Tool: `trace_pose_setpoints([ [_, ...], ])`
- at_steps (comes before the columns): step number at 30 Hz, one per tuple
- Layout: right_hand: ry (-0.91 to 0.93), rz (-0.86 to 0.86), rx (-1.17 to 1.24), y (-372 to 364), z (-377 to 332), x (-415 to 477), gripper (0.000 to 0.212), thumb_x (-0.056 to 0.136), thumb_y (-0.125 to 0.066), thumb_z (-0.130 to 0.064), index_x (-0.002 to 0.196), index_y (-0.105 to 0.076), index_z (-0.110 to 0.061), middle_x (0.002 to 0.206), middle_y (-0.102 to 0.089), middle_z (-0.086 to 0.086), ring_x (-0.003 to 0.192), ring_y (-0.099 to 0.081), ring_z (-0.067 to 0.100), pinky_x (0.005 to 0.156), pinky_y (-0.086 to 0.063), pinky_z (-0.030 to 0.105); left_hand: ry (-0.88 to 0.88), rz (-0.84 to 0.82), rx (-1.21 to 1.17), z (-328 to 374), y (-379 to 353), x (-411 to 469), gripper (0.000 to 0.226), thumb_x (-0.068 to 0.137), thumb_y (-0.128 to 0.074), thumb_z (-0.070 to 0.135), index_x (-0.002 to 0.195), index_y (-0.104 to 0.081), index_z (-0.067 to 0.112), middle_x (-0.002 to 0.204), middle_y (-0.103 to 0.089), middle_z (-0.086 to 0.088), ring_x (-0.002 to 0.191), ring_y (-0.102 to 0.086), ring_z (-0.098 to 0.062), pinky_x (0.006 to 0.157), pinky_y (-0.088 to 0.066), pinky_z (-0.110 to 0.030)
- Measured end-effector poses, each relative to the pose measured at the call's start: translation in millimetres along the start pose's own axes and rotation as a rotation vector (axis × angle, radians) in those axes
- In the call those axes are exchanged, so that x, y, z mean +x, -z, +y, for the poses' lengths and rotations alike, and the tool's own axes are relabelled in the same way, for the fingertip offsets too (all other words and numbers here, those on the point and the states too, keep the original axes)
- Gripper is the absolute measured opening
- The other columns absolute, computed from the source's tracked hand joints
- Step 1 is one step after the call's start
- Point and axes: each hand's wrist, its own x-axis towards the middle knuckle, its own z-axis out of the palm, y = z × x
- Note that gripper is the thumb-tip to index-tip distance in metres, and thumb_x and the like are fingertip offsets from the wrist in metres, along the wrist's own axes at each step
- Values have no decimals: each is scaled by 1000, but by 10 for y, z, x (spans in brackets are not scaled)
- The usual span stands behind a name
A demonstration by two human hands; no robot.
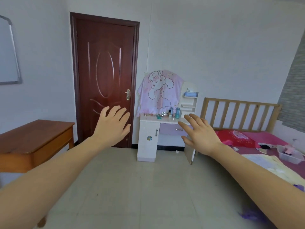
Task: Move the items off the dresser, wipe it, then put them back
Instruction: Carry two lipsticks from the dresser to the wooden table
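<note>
The left hand [113,125] and right hand [202,133] are spread wide, holding nothing. The dresser [146,149] stands well ahead, centre-right of frame, bottles [177,112] on its counter [166,120]; the right hand seems nearer.

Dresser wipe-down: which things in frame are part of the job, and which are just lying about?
Job: dresser; teal bottle and small bottles on its top; left hand and right hand, both empty and not yet at it.
Lying about: door; wooden table; bed; plastic box on the bed.
</note>
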Motion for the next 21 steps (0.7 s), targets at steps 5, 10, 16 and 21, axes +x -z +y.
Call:
trace_pose_setpoints([
  [5, -38, 24, -45, -723, 462, 231, 51, 64, -77, -35, 108, -64, -12, 109, -65, 19, 98, -63, 39, 72, -53, 47, 26, 132, -93, 164, -841, 780, 44, 80, -37, 32, 97, -68, 5, 102, -68, -11, 105, -45, -23, 91, -32, -43],
  [10, -39, -60, -65, -1466, 892, 31, 53, 61, -79, -35, 107, -64, -13, 107, -65, 18, 99, -63, 38, 72, -54, 45, -40, 108, -144, 651, -1711, 1272, 46, 81, -34, 34, 96, -69, 7, 103, -68, -8, 103, -56, -25, 88, -41, -43],
  [16, -102, -108, -70, -2442, 1699, -21, 58, 57, -83, -36, 107, -64, -14, 107, -65, 17, 98, -63, 39, 70, -54, 46, -13, 66, -192, 1167, -2571, 2032, 46, 80, -36, 34, 94, -68, 6, 101, -69, -8, 96, -62, -27, 83, -47, -43],
  [21, -5, -85, -52, -3235, 2293, 197, 56, 54, -83, -38, 102, -68, -15, 105, -67, 16, 95, -65, 35, 70, -55, 44, 30, 48, -198, 1479, -3082, 2759, 44, 79, -36, 32, 94, -69, 7, 102, -68, -8, 96, -64, -28, 82, -48, -41],
])
